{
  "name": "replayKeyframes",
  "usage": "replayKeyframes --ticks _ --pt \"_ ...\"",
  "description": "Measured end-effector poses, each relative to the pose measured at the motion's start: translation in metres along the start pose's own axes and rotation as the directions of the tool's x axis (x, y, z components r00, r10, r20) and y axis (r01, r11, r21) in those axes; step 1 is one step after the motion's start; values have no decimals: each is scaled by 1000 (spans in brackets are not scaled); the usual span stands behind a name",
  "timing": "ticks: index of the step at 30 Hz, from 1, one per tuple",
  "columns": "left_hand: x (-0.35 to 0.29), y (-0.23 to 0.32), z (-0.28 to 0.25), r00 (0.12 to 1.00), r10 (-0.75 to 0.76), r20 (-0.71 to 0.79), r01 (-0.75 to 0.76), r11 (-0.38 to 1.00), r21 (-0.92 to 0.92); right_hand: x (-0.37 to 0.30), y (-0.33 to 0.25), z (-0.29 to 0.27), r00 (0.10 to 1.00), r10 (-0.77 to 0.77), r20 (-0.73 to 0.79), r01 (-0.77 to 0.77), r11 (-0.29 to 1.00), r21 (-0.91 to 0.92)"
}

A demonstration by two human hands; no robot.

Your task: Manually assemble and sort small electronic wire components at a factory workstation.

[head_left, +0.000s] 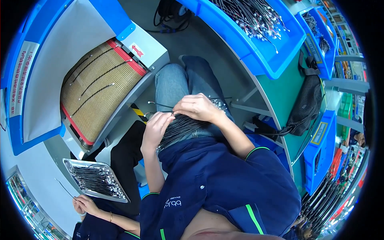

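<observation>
Over my lap, my left hand (pixel 155 127) and my right hand (pixel 197 108) meet, both with fingers pinched closed on a thin black cable (pixel 162 105). One end of it, with a small white connector, sticks out to the left of my right hand. The spot where the fingertips come together is mostly covered. Beneath my hands a thick bundle of black cables (pixel 182 129) lies across my thighs. White connectors show at its right end, partly behind my right wrist.
At left a machine's mesh conveyor belt (pixel 98 80) carries several black cables. A co-worker's hands (pixel 85 205) hold a cable beside a metal tray (pixel 124 199) of cables. Blue bins (pixel 266 60) of cables and a black mesh bag (pixel 307 106) rest on the green table (pixel 276 94) at right.
</observation>
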State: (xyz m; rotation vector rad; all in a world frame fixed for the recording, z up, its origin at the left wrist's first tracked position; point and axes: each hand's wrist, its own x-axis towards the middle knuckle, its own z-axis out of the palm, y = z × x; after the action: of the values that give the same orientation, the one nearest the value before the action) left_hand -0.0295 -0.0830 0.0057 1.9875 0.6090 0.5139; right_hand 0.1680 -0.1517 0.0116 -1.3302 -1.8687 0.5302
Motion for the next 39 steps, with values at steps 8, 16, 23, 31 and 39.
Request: replayKeyframes --ticks 8,16,23,31,39 --pt "0 1 -2 998 18 -61 -8 987 161 2 3 5 993 -100 -62 105 991 86" --pt "4 3 -3 999 31 -23 -27 989 149 -1 5 5 999 -35 -1 35 999 19" --pt "7 2 6 976 188 -111 -140 929 343 -2 5 -2 999 22 33 -25 993 115" --pt "7 2 15 942 246 -229 -164 931 327 -4 3 -10 991 110 80 -117 990 84" --pt "6 4 18 949 238 -206 -174 942 285 -7 2 -11 997 31 74 -34 998 45"
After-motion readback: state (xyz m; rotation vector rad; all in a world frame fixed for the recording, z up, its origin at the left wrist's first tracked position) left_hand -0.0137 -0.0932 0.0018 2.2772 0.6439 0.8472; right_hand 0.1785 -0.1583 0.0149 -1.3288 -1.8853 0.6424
